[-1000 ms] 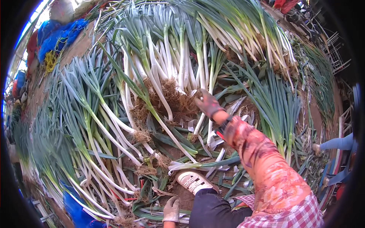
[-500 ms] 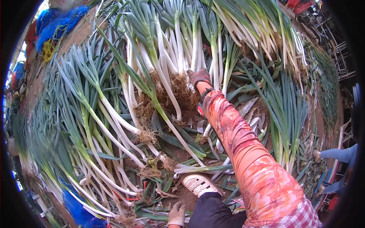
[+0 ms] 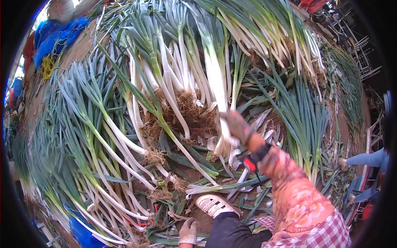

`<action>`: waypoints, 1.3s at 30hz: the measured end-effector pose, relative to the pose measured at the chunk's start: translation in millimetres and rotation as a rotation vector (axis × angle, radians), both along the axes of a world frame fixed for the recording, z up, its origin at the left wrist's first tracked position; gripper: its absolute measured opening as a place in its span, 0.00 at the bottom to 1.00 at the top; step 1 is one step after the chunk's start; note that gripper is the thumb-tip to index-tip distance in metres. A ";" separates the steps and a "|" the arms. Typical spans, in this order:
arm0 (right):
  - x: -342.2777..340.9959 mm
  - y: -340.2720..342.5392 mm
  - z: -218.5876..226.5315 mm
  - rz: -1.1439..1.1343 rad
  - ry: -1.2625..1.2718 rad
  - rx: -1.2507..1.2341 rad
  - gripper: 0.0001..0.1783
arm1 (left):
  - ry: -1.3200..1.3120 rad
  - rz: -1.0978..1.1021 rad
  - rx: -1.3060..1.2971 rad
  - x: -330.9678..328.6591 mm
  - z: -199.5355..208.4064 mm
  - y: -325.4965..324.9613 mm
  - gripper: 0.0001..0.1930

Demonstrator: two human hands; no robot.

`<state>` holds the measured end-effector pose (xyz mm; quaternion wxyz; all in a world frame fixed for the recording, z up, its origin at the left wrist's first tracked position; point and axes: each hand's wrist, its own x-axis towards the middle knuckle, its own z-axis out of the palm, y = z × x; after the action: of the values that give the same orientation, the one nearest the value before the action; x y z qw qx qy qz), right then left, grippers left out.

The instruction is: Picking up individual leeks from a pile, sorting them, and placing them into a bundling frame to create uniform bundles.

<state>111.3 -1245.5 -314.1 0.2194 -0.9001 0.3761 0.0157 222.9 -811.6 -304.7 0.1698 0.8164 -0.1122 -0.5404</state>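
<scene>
My right hand [image 3: 237,126], in a dark dirty glove, is closed around the white lower stem of a long green onion [image 3: 220,93], just above its roots. The stem is blurred by motion, and its leaves reach up into the pile; whether more than one stem is held, I cannot tell. Behind it, several green onions [image 3: 182,53] lie with brown roots toward me. My left hand [image 3: 188,232], in a pale glove, rests low by my knee near loose leaves. Its fingers look slightly apart, with nothing seen in them.
More green onions [image 3: 118,165] spread over the ground at left, and a leafy bunch [image 3: 308,124] lies at right. My shoe [image 3: 215,205] stands among stripped leaves. Blue netting [image 3: 58,35] sits far left. Another person's blue-clad leg [image 3: 366,159] shows at the right edge.
My right hand has come back toward me from the pile, drawing a green onion's root end with it. My left hand stays almost where it was. The view has shifted slightly.
</scene>
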 end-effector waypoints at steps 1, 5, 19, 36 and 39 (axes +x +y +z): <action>-4.9 38.6 3.8 -0.048 -0.156 0.246 0.18 | 0.007 0.014 -0.016 -1.7 2.1 -1.2 0.20; -29.6 173.5 10.6 -0.726 -0.810 1.827 0.20 | 0.009 -0.084 -0.013 -1.1 5.9 -19.9 0.22; -17.2 248.1 -2.7 -0.121 -0.516 1.248 0.21 | 0.471 0.074 -0.570 37.1 33.8 -159.9 0.42; 82.4 268.1 44.9 0.408 -0.346 1.139 0.26 | 0.132 0.805 -1.021 67.0 102.9 -94.0 0.26; 100.2 280.0 55.4 0.523 -0.282 1.138 0.32 | 0.030 0.986 -0.928 109.7 50.3 -26.0 0.28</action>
<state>211.5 -965.5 -258.7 0.6990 -0.6984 0.0446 0.1471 332.6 -837.6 -254.3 0.7310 0.6070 0.0551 -0.3068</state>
